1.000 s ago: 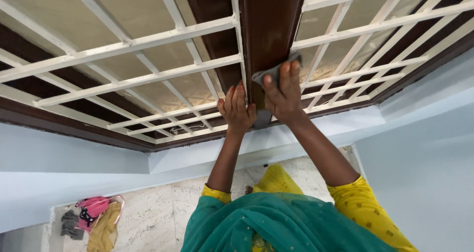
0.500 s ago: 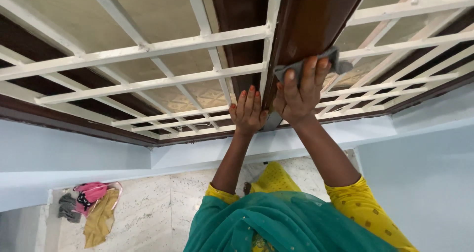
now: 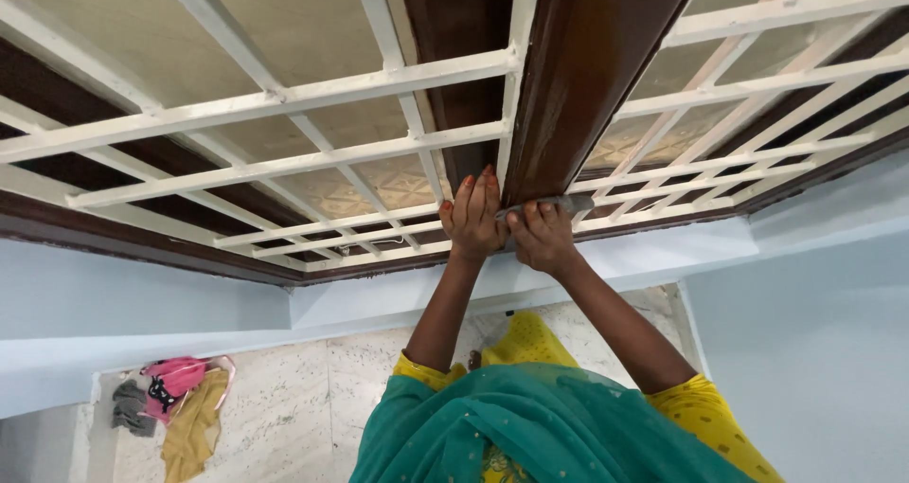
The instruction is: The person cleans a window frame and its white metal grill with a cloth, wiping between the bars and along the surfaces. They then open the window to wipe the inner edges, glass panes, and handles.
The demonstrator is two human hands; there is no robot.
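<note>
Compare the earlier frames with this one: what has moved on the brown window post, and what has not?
The right hand has slid the grey cloth down the brown post toward its lower end, gripping it throughout. The left hand stays flat against the post's left edge. The white grille and the pile of clothes on the floor are unchanged.

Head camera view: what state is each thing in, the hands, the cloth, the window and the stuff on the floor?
Left hand: flat against the brown window post, holding nothing.
Right hand: pressing the grey cloth low on the post.
Grey cloth: bunched under the right fingers.
Brown window post: upright, glossy.
White grille: fixed in front of the panes.
Clothes pile: crumpled on the floor.
</note>
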